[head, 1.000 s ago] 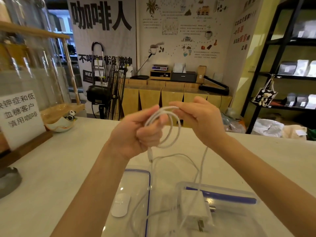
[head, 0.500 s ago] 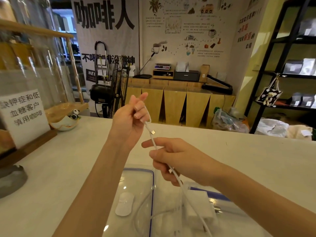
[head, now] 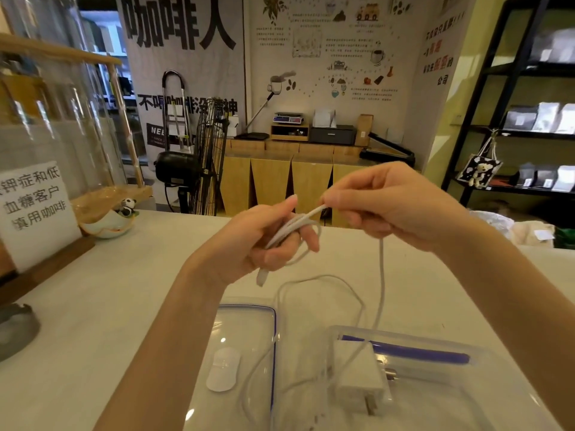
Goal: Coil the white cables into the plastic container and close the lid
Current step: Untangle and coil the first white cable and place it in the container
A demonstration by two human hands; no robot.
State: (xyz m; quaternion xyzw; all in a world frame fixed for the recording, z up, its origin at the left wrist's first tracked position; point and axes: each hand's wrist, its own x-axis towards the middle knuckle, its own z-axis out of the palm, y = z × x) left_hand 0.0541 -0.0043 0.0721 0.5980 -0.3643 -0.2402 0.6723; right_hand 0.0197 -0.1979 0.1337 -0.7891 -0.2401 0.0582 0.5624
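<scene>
My left hand (head: 264,241) holds a small loop of the white cable (head: 381,275), with the plug end hanging below the fingers. My right hand (head: 395,203) pinches the same cable just to the right and holds it taut between both hands. The rest of the cable drops in loose curves to the table. The clear plastic container (head: 413,343) with a blue rim stands below my right forearm, and a white charger block (head: 357,377) lies in it. Its clear lid (head: 249,318) with a white latch lies flat to the left.
A white sign (head: 34,209) on a wooden base stands at the left edge, with a small bowl and panda figure (head: 127,208) behind it. A dark ashtray (head: 15,331) sits at the near left. Beyond the white counter are wooden cabinets and black shelves.
My right hand has risen from low over the container to level with my left hand. The cable now forms a loop around my left fingers, and the plug end hangs downward.
</scene>
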